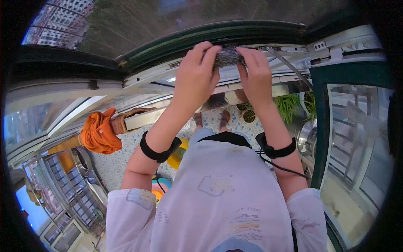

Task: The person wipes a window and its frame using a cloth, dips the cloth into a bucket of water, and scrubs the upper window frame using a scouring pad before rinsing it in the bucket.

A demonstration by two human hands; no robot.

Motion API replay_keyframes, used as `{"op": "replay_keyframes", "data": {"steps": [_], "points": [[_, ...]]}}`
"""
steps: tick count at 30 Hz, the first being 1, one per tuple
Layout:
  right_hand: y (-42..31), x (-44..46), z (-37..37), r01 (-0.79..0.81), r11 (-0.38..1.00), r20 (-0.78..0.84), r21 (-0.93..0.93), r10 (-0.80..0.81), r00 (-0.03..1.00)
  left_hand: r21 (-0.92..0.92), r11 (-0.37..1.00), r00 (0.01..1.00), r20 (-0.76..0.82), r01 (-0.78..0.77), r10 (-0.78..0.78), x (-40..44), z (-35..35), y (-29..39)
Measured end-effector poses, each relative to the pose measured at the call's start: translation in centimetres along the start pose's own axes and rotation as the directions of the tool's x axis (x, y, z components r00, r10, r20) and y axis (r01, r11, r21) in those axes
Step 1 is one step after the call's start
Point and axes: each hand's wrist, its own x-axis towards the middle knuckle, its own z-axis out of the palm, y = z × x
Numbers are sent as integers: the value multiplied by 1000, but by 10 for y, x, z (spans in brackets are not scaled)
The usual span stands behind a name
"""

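I find a grey mesh bundle (228,57) grasped at both ends: the left hand (196,72) pinches one, the right hand (257,75) the other, presumably to hold it level and spread. It is over the near edge of the white window frame (145,77), left of the metal stay (289,67); contact, from here, I cannot confirm.

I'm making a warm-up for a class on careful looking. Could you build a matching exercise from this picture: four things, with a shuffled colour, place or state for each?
Things:
1. pad
2. cloth
3. straps
4. plant

Descriptions:
A. black, worn as a pair
B. gripped between left hand and right hand
C. green, in the picture's right half
D. orange, in the picture's left half

Pairs: 1-B, 2-D, 3-A, 4-C
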Motion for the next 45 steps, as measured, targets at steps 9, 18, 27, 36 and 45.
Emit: {"op": "replay_keyframes", "data": {"steps": [9,18,27,36,45], "points": [[-47,14,42,77,994,42,-71,-74,996,111,990,969,237,-90,62,10,-45,-27],[-23,17,16,120,970,61,-209,-110,992,-10,998,942,330,-58,58,25,-15,-25],[44,20,-34,77,970,143,-229,-44,989,-69,988,960,238,-136,149,64,62,13],[-47,23,44,132,990,128,-46,-125,984,153,986,907,403,68,-125,20,-37,-33],[29,22,-22,64,956,166,-288,-16,986,-45,996,960,264,-83,92,62,47,2]]}}
